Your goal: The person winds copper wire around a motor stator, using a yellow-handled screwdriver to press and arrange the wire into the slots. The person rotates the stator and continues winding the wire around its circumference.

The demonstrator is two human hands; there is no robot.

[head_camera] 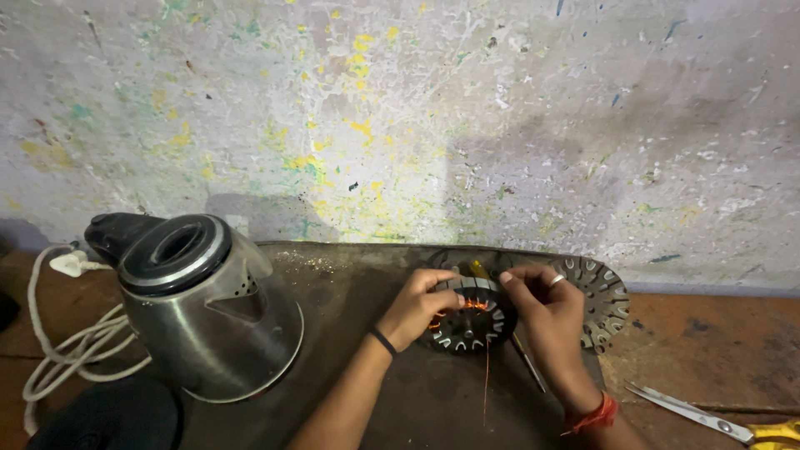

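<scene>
Left hand: your left hand (421, 304) pinches at the left rim of the stator (468, 317), fingertips closed on its edge near the copper wire (475, 306).
Right hand: your right hand (546, 312) curls over the stator's right side, thumb and forefinger pressed together at the top of the ring; whether they grip the wire or only the core, you cannot tell.
Stator: it lies flat on the dark mat (375, 392), between both hands, near the wall (500, 100).
Done so far: only a small bright patch of copper shows, at one spot by your fingers; by the look of it, one slot at most is started.
Left to do: most of the slots around the ring look bare, so winding seems barely begun.
Loose wire: a thin strand (487, 379) trails from the stator toward you.
Nearby: a second slotted disc (602, 300) just behind your right hand; scissors (708, 417) well to the right; a steel kettle (204, 304) and white cord (58, 350) to the left.
</scene>
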